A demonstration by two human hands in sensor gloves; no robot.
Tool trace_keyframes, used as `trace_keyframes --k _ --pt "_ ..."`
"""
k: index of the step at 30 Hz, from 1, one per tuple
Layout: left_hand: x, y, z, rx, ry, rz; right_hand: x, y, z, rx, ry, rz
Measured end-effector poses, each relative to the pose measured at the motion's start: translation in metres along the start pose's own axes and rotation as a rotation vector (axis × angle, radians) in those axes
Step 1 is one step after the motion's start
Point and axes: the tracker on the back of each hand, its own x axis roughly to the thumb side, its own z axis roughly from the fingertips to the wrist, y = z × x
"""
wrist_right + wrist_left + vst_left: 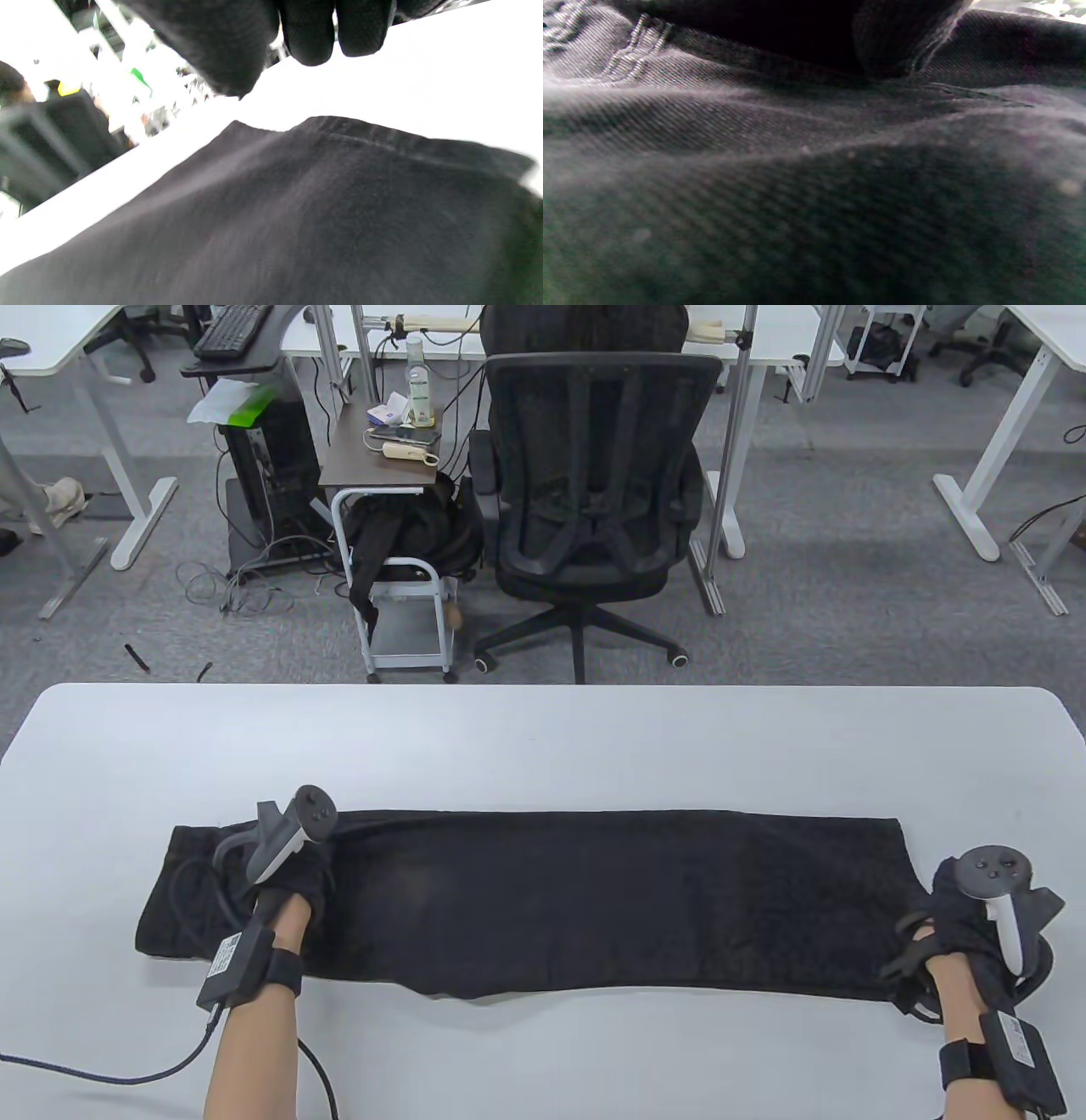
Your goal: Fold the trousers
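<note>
White table (543, 729): black trousers (594, 899) flat; left hand (297, 882), right hand (967, 916) at ends, grip unclear.

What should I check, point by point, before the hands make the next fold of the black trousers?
1. Trousers lie flat in one long strip on the white table: ok.
2. Left hand rests on the trousers near their left end: ok.
3. Right hand is at the right end of the trousers: ok.
4. Right hand grips the cloth: cannot tell; in the right wrist view its fingertips hang above the edge with table showing between.
5. Left hand grips or only presses: cannot tell; the left wrist view shows only cloth close up.
6. Near long edge straight: not ok, it bulges slightly toward the person.
</note>
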Motion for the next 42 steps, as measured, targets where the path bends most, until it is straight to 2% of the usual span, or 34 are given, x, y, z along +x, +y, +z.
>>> trace_keyframes --k 1,3,5,9,11,13,15,18,20,22,24,25,26,28,30,31,33,34,36,38,40,41,42 --pt "0.0 0.0 0.0 0.0 0.0 -0.001 0.006 0.012 0.001 0.057 -0.073 0.008" --pt "0.0 -0.001 0.0 -0.001 0.0 -0.001 0.015 0.03 0.004 0.189 -0.117 0.045" --pt "-0.001 -0.001 0.001 -0.004 0.001 0.008 0.021 0.047 0.007 0.252 -0.141 0.102" --pt "-0.004 0.001 0.004 -0.014 -0.012 0.015 0.011 0.069 0.004 0.394 -0.038 0.222" --pt "-0.006 0.005 0.006 -0.016 -0.019 0.01 0.006 0.067 0.001 0.343 -0.041 0.203" --pt "-0.008 0.009 0.007 -0.023 -0.011 -0.057 0.002 0.065 -0.002 0.382 -0.002 0.151" --pt "-0.012 0.015 0.008 -0.007 -0.01 -0.144 -0.003 0.064 -0.007 0.369 0.021 0.164" --pt "-0.015 0.033 0.011 0.022 -0.033 -0.13 -0.01 0.062 -0.013 0.357 0.047 0.152" --pt "-0.015 0.058 0.017 0.133 -0.068 -0.1 -0.013 0.06 -0.017 0.353 0.069 0.15" --pt "-0.017 0.078 0.026 0.318 -0.113 0.034 -0.014 0.059 -0.018 0.329 0.099 0.171" --pt "-0.015 0.074 0.027 0.427 -0.15 0.112 -0.017 0.058 -0.019 0.303 0.127 0.185" --pt "-0.015 0.068 0.023 0.39 -0.137 0.092 -0.019 0.057 -0.019 0.293 0.134 0.184" --pt "-0.015 0.052 0.015 0.243 -0.096 0.062 -0.021 0.057 -0.02 0.302 0.139 0.162" --pt "-0.015 0.024 0.003 0.109 -0.068 -0.035 -0.024 0.057 -0.021 0.309 0.14 0.146" --pt "-0.013 0.006 -0.002 0.008 -0.045 -0.075 -0.025 0.056 -0.023 0.324 0.146 0.136" --pt "-0.012 0.004 -0.002 0.01 -0.047 -0.081 -0.025 0.055 -0.023 0.331 0.152 0.139" --pt "-0.008 0.015 -0.003 0.065 -0.063 -0.094 -0.025 0.053 -0.026 0.339 0.16 0.151" --pt "-0.007 0.028 -0.002 0.086 -0.073 -0.109 -0.026 0.053 -0.027 0.343 0.163 0.149" --pt "-0.009 0.058 0.001 0.209 -0.08 -0.141 -0.027 0.052 -0.029 0.354 0.167 0.131" --pt "-0.007 0.081 0.003 0.312 -0.075 -0.094 -0.026 0.052 -0.028 0.35 0.168 0.147" --pt "-0.003 0.089 0.002 0.289 -0.018 -0.104 -0.026 0.051 -0.028 0.342 0.174 0.144" --pt "0.002 0.089 0.004 0.221 -0.021 -0.143 -0.027 0.051 -0.029 0.339 0.177 0.143" --pt "0.006 0.089 0.007 0.217 -0.063 -0.151 -0.027 0.051 -0.029 0.341 0.179 0.137"
